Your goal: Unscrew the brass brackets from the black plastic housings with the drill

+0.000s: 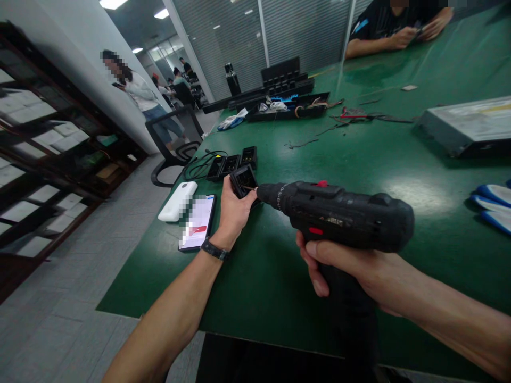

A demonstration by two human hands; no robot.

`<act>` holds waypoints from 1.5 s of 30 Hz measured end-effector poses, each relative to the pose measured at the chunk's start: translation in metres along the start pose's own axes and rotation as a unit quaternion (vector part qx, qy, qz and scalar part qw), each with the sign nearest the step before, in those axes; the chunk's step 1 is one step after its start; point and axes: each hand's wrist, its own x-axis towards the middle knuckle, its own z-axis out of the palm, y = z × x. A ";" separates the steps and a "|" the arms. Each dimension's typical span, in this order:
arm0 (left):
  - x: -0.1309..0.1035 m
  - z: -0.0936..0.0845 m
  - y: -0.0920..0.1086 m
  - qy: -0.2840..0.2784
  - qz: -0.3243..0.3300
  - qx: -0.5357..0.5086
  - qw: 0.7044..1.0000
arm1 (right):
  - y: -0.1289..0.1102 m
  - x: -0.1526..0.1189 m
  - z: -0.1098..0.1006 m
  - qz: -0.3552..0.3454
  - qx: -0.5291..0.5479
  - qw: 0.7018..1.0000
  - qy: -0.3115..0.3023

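My right hand [351, 260] is wrapped round the grip of a black cordless drill [343, 213] with red switches. The drill lies nearly level, its chuck pointing left. In my left hand [235, 210] is a small black open-sided box [244, 181], tilted up off the table. A thin bit reaches from the chuck to the box; whether it touches a screw inside is too small to tell. Just behind the box stand several similar black boxes [231, 164]. Left of my wrist lie a phone [199, 223] with its screen lit and a white power bank [178, 201].
The green table [271, 282] ends at the left and front. Black cable [197, 167] lies by the boxes. Farther back are a black tray [287, 109], loose wires [351, 117] and a glove [232, 120]. Right: a metal case [471, 127], gloves [495, 205]. A person [393, 32] sits opposite.
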 end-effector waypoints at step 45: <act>0.001 -0.001 -0.003 -0.002 -0.005 -0.008 1.000 | -0.004 -0.001 0.002 0.007 0.027 1.000 -0.007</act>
